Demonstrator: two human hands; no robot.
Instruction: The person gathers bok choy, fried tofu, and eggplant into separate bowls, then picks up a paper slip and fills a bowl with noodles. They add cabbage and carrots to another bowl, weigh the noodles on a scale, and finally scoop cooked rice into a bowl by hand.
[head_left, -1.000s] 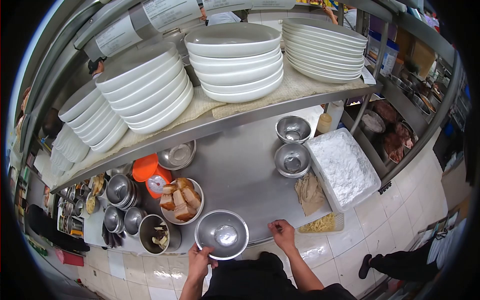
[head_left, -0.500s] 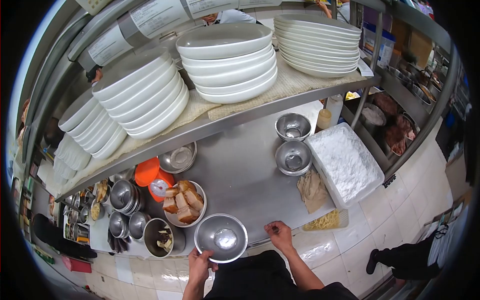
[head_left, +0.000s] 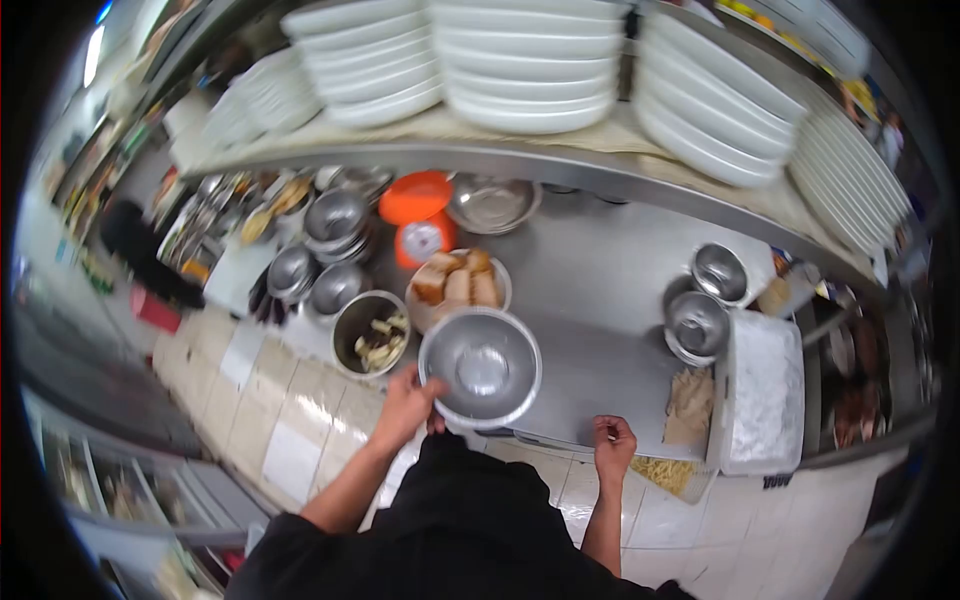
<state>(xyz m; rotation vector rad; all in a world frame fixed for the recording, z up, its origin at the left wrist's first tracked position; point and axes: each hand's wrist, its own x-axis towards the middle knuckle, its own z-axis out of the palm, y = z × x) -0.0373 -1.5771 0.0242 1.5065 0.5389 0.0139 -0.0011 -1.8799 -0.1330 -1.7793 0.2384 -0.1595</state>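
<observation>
Stands in black clothing at a steel counter in a crowded kitchen, clamping the rim of a polished bowl between left hand thumb and fingers, just nearer than the meat bowl and partly hiding it from view. Rests or floats there: cannot tell which. Holds the right hand near the counter's front edge, right of the meat bowl, fingers curled, tips too blurred to tell as touching or apart. Shows bare metal, dull and streaked with reflections, directly right of the meat bowl. Carries farther right, well apart from it, small steel bowls, a crumpled brown sheet and a plastic tub of white powder. Crowds in close behind the meat bowl with an orange scale, and left of it with a deep pot and nested basins. Supports stacked white dishes on a shelf above and behind the meat bowl. Spreads pale, shiny floor tiles below and left of it, with a red bin farthest left.
</observation>
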